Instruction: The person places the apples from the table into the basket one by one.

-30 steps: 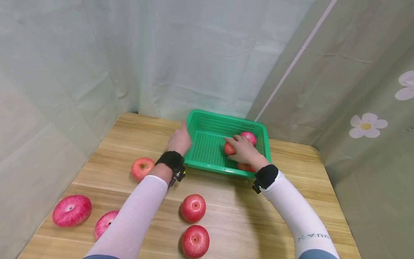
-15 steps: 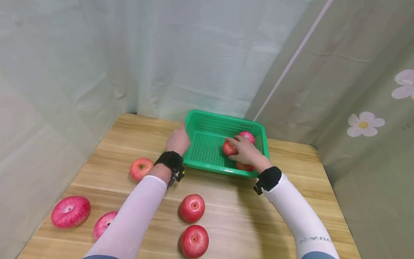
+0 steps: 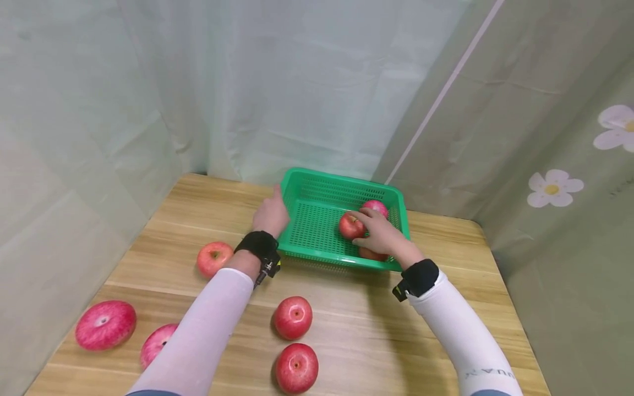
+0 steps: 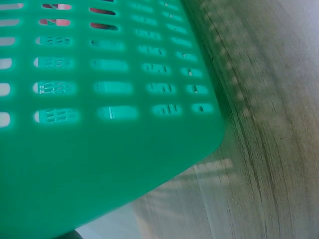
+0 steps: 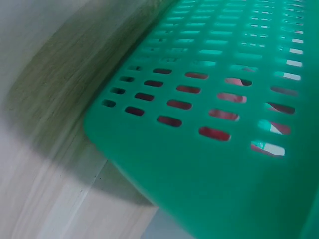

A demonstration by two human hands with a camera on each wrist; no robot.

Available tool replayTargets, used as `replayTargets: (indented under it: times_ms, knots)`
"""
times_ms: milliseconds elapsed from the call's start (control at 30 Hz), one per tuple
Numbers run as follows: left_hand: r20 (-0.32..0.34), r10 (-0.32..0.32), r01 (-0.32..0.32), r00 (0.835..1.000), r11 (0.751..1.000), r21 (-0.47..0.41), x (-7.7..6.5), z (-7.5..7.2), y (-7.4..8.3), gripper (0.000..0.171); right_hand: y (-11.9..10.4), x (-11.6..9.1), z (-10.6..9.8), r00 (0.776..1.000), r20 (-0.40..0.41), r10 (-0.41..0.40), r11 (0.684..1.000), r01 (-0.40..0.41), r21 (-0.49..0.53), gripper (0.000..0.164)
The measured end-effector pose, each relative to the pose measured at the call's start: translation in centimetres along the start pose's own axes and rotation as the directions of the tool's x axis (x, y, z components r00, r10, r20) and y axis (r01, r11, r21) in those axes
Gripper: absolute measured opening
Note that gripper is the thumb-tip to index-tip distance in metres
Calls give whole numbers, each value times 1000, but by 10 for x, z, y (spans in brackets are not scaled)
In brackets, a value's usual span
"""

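My left hand [image 3: 271, 215] is at the left rim of the green plastic basket [image 3: 317, 256], one finger straight along it and the other fingers hidden. Inside the basket's right half, my right hand [image 3: 380, 233] is spread beside a red apple [image 3: 349, 226], its fingertips and thumb right at the fruit's edge. Behind that hand sits a pinker apple [image 3: 375, 207], and another apple [image 3: 371, 254] lies partly hidden under it. The wrist views show the basket's slotted walls [image 4: 99, 159] up close, with red fruit [image 5: 214, 133] behind the right one's slots; no fingers appear there.
On the wooden table [image 3: 346, 335] are two red apples, one [image 3: 293, 318] behind the other [image 3: 296, 368]. To the left lie an apple [image 3: 214, 259], a large pink apple [image 3: 105, 325] and another pink one [image 3: 157, 344] partly under my left sleeve. Curtains [image 3: 317, 93] hang behind.
My right hand has drawn back slightly to the right, baring more of the red apple and its stem. My left hand keeps its place at the rim; the view has shifted a little.
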State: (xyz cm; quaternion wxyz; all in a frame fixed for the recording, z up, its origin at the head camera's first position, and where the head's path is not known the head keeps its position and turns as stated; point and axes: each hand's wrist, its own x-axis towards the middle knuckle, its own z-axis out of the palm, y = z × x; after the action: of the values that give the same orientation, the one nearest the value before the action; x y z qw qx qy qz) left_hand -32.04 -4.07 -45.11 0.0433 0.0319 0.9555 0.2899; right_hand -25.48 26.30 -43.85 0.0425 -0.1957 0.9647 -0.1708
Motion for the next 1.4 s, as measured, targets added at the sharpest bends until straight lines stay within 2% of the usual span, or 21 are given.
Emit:
replayTargets:
  times_ms: [600,867,1067,1400]
  knots:
    - [-1,3,-3,1000,1000,-30,3,0,-4,85,3,-20,-7,1000,1,13,999,-13,45,75]
    - [-7,9,-10,1000,999,-32,3,0,-5,84,1,-38,-8,1000,-30,4,998,-2,63,66]
    - [-11,8,-8,1000,999,-33,2,-1,-4,82,-2,-51,-5,996,-84,-20,995,28,96,63]
    - [-11,9,-9,1000,1000,-22,2,0,-3,81,-6,-69,-6,993,-112,24,989,-8,146,57]
